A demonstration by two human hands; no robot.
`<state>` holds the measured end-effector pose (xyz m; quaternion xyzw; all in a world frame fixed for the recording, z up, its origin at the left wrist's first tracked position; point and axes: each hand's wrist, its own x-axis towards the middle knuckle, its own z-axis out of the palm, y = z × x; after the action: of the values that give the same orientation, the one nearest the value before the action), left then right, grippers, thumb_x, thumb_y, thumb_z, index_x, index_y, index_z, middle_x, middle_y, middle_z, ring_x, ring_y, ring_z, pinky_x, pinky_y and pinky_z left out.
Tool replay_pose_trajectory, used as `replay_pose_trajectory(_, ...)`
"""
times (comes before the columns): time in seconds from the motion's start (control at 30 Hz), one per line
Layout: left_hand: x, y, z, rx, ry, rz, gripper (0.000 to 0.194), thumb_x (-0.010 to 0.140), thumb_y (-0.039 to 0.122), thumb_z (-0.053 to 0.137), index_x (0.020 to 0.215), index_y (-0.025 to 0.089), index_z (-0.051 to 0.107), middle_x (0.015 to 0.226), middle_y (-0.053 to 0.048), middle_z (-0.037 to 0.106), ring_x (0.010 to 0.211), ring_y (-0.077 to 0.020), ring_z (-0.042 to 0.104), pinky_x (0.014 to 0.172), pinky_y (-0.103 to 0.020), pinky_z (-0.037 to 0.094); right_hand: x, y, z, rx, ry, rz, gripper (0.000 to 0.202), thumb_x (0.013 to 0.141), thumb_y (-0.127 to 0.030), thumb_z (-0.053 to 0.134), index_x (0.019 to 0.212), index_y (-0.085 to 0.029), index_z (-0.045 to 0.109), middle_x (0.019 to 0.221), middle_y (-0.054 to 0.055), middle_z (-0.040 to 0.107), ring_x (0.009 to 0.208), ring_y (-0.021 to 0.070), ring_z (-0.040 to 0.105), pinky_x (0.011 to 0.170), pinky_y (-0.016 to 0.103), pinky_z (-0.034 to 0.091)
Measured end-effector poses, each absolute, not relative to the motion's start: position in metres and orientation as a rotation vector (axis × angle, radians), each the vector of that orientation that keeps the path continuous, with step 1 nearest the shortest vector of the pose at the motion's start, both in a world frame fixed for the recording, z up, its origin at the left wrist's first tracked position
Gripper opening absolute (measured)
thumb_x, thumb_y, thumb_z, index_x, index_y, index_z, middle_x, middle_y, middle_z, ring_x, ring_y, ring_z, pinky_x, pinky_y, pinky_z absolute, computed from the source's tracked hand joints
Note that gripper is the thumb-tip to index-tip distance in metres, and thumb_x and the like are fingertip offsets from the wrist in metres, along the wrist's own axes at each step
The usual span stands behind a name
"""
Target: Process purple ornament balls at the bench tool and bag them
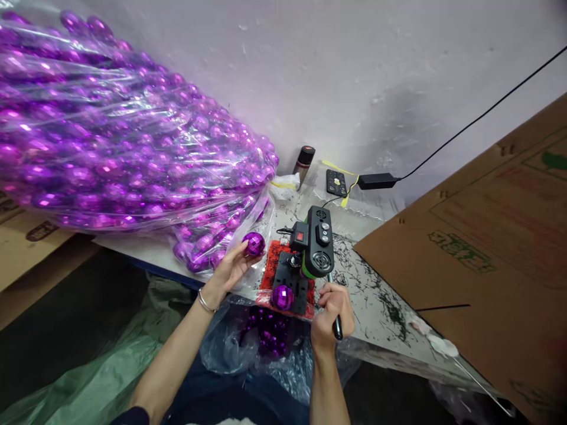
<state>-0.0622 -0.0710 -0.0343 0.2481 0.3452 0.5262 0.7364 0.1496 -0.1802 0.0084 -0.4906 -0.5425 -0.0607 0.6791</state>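
My left hand (231, 265) pinches a shiny purple faceted ball (254, 243) between thumb and fingers, just left of a small black machine (319, 241). My right hand (333, 316) is closed around a black-ended metal rod (338, 328) that reaches up toward the machine; whether the two are joined I cannot tell. A second purple ball (282, 297) sits at the front of the machine's black slotted base plate (296, 273). Under the plate is a red mat (269, 268). Next to my left hand, a large clear bag (146, 136) bulges with many similar balls.
Dark shavings litter the table (367, 295). At the back stand a dark spray can (304, 165), a black phone-like slab (336, 183) and a power adapter (378, 180) with its cable. A cardboard box (482, 236) borders the right. More purple balls (272, 333) lie below the front edge.
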Motion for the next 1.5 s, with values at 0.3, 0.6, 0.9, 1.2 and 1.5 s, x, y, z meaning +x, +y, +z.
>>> replay_pose_trajectory(0.3, -0.028, -0.108, -0.049, 0.266, 0.704, 1.03, 0.024, 0.095, 0.022, 0.078, 0.118, 0.016, 0.075, 0.096, -0.006, 0.083, 0.088, -0.0209, 0.082, 0.082, -0.032, 0.07, 0.15, -0.182, 0.011, -1.156, -1.249, -0.143, 0.046, 0.113, -0.029, 0.043, 0.068, -0.025, 0.05, 0.066, -0.003, 0.057, 0.066, 0.0142, 0.062, 0.062, 0.031, 0.043)
replay_pose_trajectory(0.6, -0.009, -0.126, -0.064, 0.743, 0.898, 1.014, 0.066, 0.08, 0.042, 0.095, 0.139, 0.024, 0.071, 0.135, -0.007, 0.078, 0.118, -0.0243, 0.077, 0.105, -0.036, 0.064, 0.15, -0.184, 0.011, -1.168, -1.27, -0.181, 0.046, 0.114, -0.027, 0.043, 0.069, -0.025, 0.05, 0.067, -0.003, 0.059, 0.067, 0.0129, 0.065, 0.063, 0.028, 0.048)
replay_pose_trajectory(0.9, -0.006, -0.132, -0.082, 0.937, 1.028, 1.092, 0.078, 0.083, 0.06, 0.086, 0.147, 0.022, 0.063, 0.147, -0.013, 0.074, 0.14, -0.0323, 0.069, 0.125, -0.048, 0.052, 0.149, -0.183, 0.016, -1.093, -1.299, -0.185, 0.04, 0.111, -0.02, 0.044, 0.072, -0.025, 0.051, 0.065, -0.004, 0.056, 0.067, 0.0143, 0.065, 0.063, 0.03, 0.047)
replay_pose_trajectory(1.2, 0.009, -0.124, -0.102, 1.377, 1.106, 1.062, 0.067, 0.087, 0.055, 0.085, 0.143, 0.022, 0.067, 0.138, -0.014, 0.078, 0.13, -0.033, 0.073, 0.118, -0.05, 0.053, 0.151, -0.184, 0.014, -1.107, -1.323, -0.174, 0.038, 0.109, -0.017, 0.044, 0.074, -0.025, 0.053, 0.07, -0.003, 0.06, 0.068, 0.0137, 0.064, 0.063, 0.029, 0.047)
replay_pose_trajectory(1.5, 0.015, -0.129, -0.1, 1.498, 1.101, 1.101, 0.063, 0.078, 0.06, 0.094, 0.13, 0.03, 0.074, 0.138, -0.01, 0.078, 0.138, -0.0369, 0.063, 0.132, -0.053, 0.035, 0.152, -0.185, 0.011, -1.139, -1.326, -0.171, 0.038, 0.11, -0.021, 0.043, 0.074, -0.025, 0.054, 0.072, -0.002, 0.062, 0.07, 0.0143, 0.065, 0.064, 0.03, 0.049)
